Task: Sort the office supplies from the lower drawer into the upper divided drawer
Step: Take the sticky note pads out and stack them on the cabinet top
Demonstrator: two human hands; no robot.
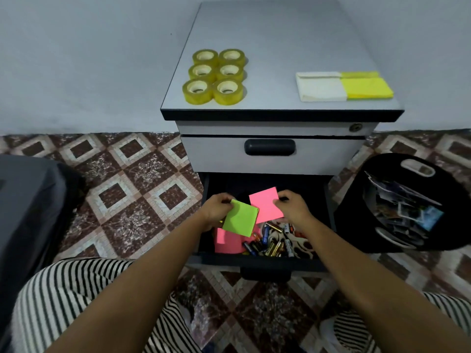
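The lower drawer (257, 261) of a grey cabinet is pulled out. Over it, my left hand (218, 207) pinches a green sticky-note pad (240, 219) by its top corner. My right hand (291, 206) pinches a pink sticky-note pad (265, 203) by its right edge. Another pink pad (226, 242) lies at the drawer's left. Several batteries (267, 245) and markers (289, 245) lie at the drawer's front right. The upper drawer (270, 156) with its black handle is closed.
On the cabinet top sit several yellow tape rolls (215, 76) at the left and white and yellow note pads (344, 86) at the right. A black bin (402, 202) with paper scraps stands right of the drawer. A dark object (28, 200) lies on the tiled floor at the left.
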